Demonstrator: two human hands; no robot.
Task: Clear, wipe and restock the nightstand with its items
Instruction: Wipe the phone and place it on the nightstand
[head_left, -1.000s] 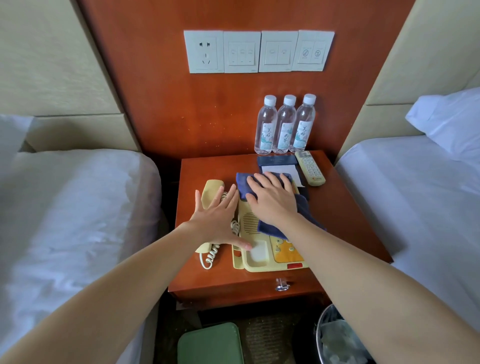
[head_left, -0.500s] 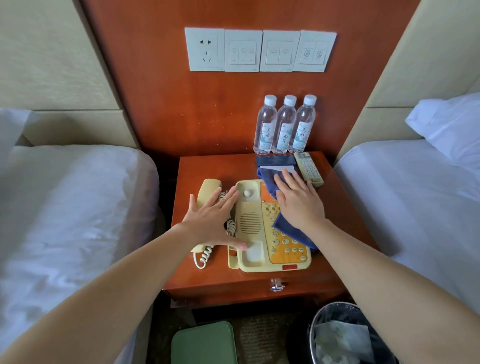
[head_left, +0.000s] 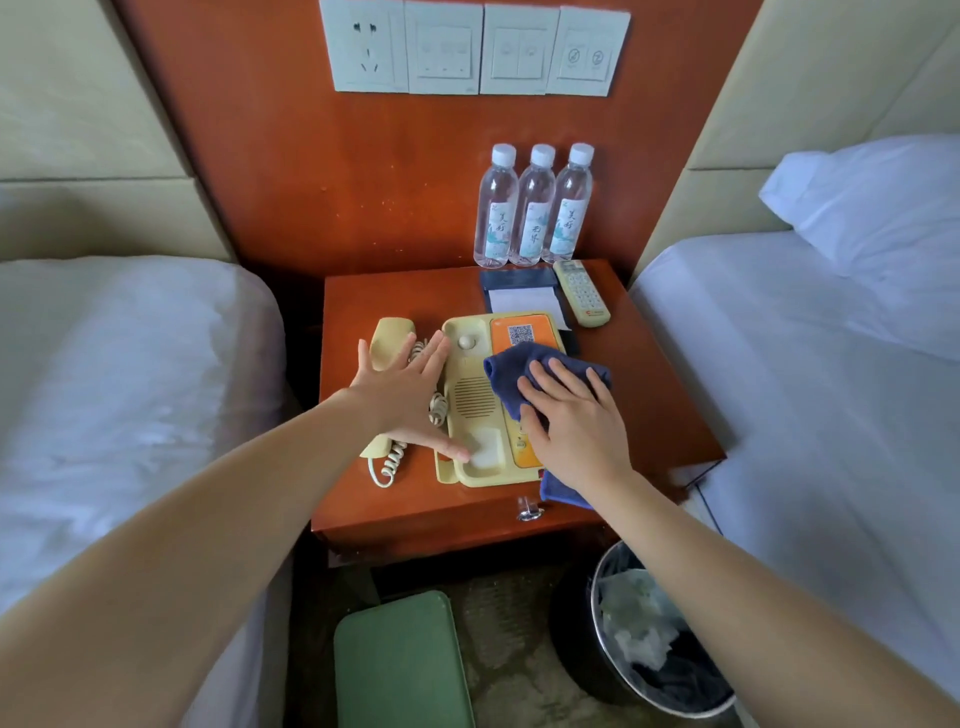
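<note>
Head view: the left hand (head_left: 402, 395) lies flat, fingers spread, on the handset (head_left: 389, 343) beside the phone (head_left: 475, 400). The right hand (head_left: 574, 431), fingers straight, presses a blue cloth (head_left: 519, 364) onto the phone's keypad. The phone sits on the nightstand (head_left: 649, 395), with three water bottles (head_left: 535, 208), a notepad (head_left: 524, 299) and a remote (head_left: 582, 293) behind it.

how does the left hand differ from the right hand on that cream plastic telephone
The left hand lies bare on the cream plastic handset beside the telephone base. The right hand presses a dark blue cloth onto the base's orange keypad side. The left hand's fingers are spread wide, while the right hand's are closer together. Both hands are flat with straight fingers, gripping nothing.
</note>
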